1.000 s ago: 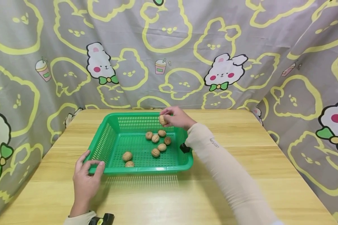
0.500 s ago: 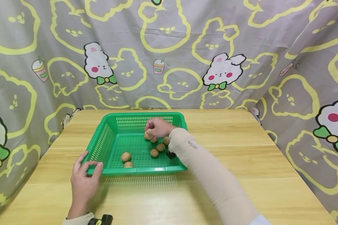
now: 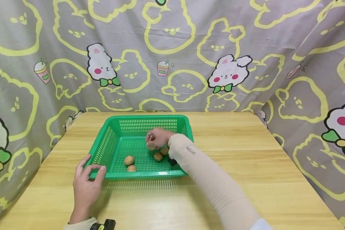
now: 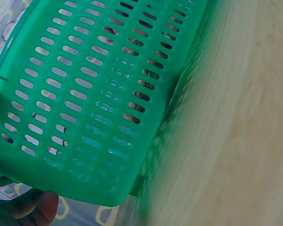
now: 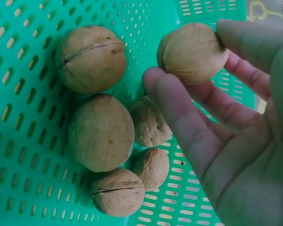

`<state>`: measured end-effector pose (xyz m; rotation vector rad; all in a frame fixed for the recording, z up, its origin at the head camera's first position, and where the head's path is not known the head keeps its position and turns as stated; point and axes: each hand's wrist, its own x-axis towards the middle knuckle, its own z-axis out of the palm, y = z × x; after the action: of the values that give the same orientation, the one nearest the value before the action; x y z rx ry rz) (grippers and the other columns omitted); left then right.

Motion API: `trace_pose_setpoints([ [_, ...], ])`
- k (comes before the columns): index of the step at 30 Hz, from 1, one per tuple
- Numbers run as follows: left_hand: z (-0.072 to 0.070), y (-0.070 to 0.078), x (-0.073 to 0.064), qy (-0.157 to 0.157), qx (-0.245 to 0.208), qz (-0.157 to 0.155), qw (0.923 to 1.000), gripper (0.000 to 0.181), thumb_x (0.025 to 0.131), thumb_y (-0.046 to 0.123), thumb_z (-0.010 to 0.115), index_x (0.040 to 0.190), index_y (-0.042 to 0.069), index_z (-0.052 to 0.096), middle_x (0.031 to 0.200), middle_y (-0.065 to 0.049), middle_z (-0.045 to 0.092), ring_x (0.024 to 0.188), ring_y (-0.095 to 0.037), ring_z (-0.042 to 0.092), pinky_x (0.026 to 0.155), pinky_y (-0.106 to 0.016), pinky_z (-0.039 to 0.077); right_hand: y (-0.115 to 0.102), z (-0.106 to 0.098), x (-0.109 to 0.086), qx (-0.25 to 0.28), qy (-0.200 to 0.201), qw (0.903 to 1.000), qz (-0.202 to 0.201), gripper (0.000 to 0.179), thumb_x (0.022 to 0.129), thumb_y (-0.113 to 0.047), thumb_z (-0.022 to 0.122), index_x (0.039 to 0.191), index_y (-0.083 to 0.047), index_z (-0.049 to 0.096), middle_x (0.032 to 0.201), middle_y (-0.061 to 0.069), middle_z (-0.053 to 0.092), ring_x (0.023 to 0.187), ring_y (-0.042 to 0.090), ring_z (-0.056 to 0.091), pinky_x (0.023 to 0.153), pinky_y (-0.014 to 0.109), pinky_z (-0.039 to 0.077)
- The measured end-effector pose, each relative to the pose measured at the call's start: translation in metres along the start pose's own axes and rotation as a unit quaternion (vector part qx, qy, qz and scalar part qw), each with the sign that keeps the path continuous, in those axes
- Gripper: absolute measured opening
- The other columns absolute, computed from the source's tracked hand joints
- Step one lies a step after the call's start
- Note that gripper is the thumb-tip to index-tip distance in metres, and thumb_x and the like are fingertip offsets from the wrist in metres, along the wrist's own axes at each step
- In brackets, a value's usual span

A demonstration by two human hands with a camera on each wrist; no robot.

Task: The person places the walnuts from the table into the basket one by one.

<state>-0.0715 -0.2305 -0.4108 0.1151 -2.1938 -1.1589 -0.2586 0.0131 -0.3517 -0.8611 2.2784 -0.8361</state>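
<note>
A green plastic basket (image 3: 149,174) with slotted walls stands on the table and holds several walnuts. My left hand (image 3: 87,189) grips its near left corner, thumb over the rim; in the left wrist view the fingertips (image 4: 46,207) show at the rim's edge. Inside the basket, my right hand (image 3: 161,137) pinches a walnut (image 5: 193,52) between thumb and fingers, low over the floor. Beside it in the right wrist view lie a walnut (image 5: 96,59) and several others in a cluster. Two more, including this walnut (image 3: 129,160), sit near the front left. The right hand and sleeve hide part of the cluster.
The wooden table (image 3: 247,166) extends to both sides and in front of the basket. A patterned grey curtain (image 3: 184,38) hangs behind and along the sides. A black wrist camera (image 3: 109,224) is strapped to the left wrist.
My right hand has moved from above the far right rim, holding a walnut, down and left to the walnuts on the basket floor. The left hand has stayed at the corner.
</note>
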Motion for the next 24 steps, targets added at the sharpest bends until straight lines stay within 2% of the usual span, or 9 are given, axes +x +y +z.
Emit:
trace_pose_setpoints([
  [9,-0.0006,-0.0004,0.0008,-0.01,0.008,-0.019,0.9997,0.015,0.089,0.014,0.066,0.086,0.0,0.065,0.146,-0.014,0.042,0.132,-0.045,0.035,0.1,-0.067,0.028,-0.0019,0.0047,0.0036,-0.028,0.013,0.9995,0.009,0.017,0.098,-0.019,0.058,0.111,-0.011,0.064,0.106,0.003,0.062,0.078,0.017,0.062,0.069,0.033,0.052],
  [16,-0.0016,-0.0008,-0.0001,-0.015,0.006,-0.026,0.9995,0.015,0.088,0.014,0.068,0.085,0.0,0.065,0.146,-0.014,0.042,0.131,-0.046,0.035,0.1,-0.068,0.027,0.0,0.0089,0.0047,-0.072,-0.001,0.9973,0.012,0.022,0.097,-0.02,0.061,0.116,-0.009,0.063,0.107,0.003,0.064,0.08,0.014,0.065,0.073,0.027,0.05],
  [21,-0.0019,0.0003,0.0038,-0.034,0.008,-0.037,0.9987,0.017,0.088,0.017,0.069,0.088,0.0,0.066,0.147,-0.014,0.039,0.132,-0.047,0.033,0.1,-0.069,0.026,0.0019,0.0064,0.004,-0.078,0.0,0.9968,0.019,0.013,0.098,-0.022,0.059,0.108,-0.014,0.063,0.101,0.0,0.064,0.081,0.018,0.065,0.073,0.028,0.049],
  [24,-0.0031,0.0028,0.0079,-0.054,0.019,-0.052,0.997,0.021,0.088,0.021,0.07,0.092,0.001,0.066,0.148,-0.013,0.038,0.132,-0.049,0.032,0.099,-0.07,0.027,-0.0006,-0.0003,0.0025,-0.065,0.019,0.9977,0.007,0.009,0.098,-0.023,0.059,0.103,-0.016,0.063,0.098,0.0,0.064,0.083,0.021,0.064,0.07,0.03,0.049],
])
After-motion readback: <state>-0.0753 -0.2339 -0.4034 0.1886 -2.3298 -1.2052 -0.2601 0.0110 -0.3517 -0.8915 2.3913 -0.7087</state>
